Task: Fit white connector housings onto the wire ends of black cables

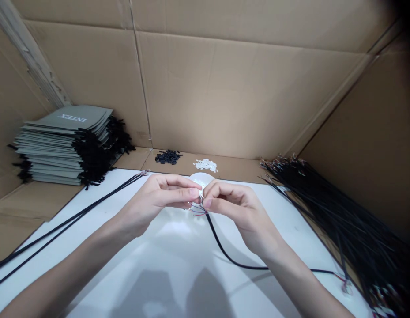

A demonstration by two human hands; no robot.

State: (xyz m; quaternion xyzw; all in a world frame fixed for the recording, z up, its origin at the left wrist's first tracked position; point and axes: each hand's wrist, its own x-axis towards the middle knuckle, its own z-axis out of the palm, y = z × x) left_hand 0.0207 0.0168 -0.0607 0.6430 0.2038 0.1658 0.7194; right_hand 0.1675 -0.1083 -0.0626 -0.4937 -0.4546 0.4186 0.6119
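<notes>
In the middle of the white work surface (171, 265), my two hands meet, fingertips almost touching. My left hand (165, 191) is closed in a pinch at a small white piece (201, 193), mostly covered by the fingers. My right hand (236, 207) pinches the stripped end of a black cable (221, 247), close to where its thin wires fan out. Red and blue wires (197, 210) stick out below the fingertips. From there the cable curves down and passes under my right forearm, ending in loose wires at the right. Behind the fingertips is a round white dish (202, 176).
A pile of short black tubes (168, 157) and one of small white pieces (205, 165) lie on cardboard at the back. Grey INTEX sheets (55, 145) are stacked left. A few black cables (82, 212) lie left, a large bundle of cables (337, 221) right. Cardboard walls (241, 97) enclose the surface.
</notes>
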